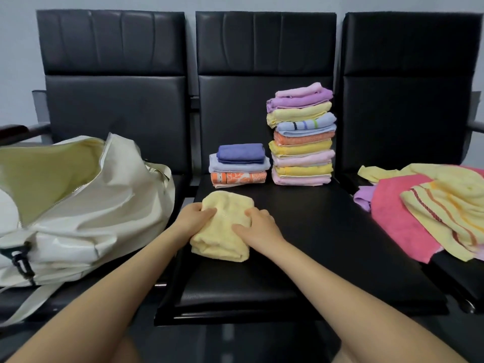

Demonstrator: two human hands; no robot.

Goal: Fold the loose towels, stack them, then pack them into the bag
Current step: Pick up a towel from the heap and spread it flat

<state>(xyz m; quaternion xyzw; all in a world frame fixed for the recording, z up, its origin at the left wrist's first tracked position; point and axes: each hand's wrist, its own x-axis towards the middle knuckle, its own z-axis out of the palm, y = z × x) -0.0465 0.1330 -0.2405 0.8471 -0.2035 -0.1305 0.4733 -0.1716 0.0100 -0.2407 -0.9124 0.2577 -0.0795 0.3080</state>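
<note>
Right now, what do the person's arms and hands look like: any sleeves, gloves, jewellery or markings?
Both forearms are bare up to the frame's bottom edge, with no sleeves in view. The left hand and right hand wear no gloves, and no rings, watch, bracelets or markings show on either.

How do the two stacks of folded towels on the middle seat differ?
The left stack is short, three towels, topped in dark blue; the right stack is far taller, topped in pink. The left one sits squarely; the right one looks uneven. Both stand on the middle seat.
</note>
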